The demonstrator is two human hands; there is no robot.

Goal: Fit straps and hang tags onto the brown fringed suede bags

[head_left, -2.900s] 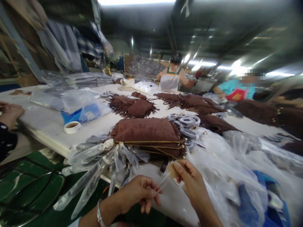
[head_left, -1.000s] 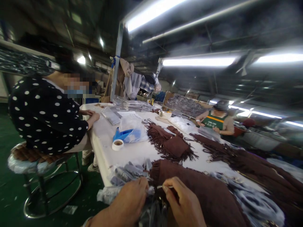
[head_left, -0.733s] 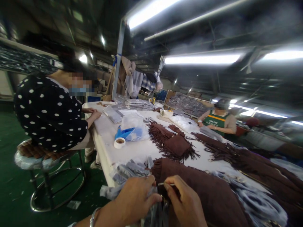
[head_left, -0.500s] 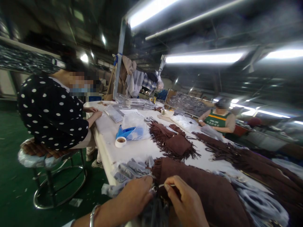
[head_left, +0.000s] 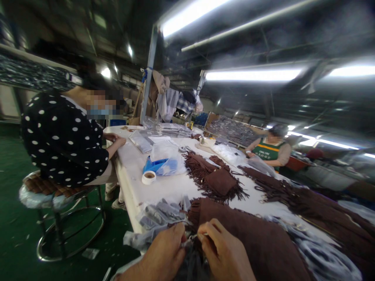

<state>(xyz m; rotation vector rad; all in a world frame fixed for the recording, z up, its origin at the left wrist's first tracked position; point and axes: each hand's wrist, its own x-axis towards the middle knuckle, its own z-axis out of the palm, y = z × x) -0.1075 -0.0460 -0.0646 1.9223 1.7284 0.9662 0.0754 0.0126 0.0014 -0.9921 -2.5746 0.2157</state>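
Note:
In front of me lies a brown suede-like bag (head_left: 249,234) with fringe at its end. My left hand (head_left: 168,248) is closed in a pinch at the bag's left edge, on a small thing hidden by the fingers. Close beside it, my right hand (head_left: 224,248) pinches a thin white cord (head_left: 205,234), of which only a short bit shows. Grey plastic-wrapped straps (head_left: 161,214) lie beyond and below my hands. Another brown fringed bag (head_left: 221,180) rests farther up the table.
On the white table (head_left: 134,171) are a roll of tape (head_left: 149,178), a blue tape dispenser (head_left: 155,166) and flat plastic packets (head_left: 142,141). More brown bags (head_left: 319,207) lie at right. A person in dotted clothing (head_left: 64,140) sits left; another in a green apron (head_left: 266,152) works opposite.
My right hand has moved slightly left, closer to my left hand, and less of the white cord shows. My left hand has turned and shifted a little down and left.

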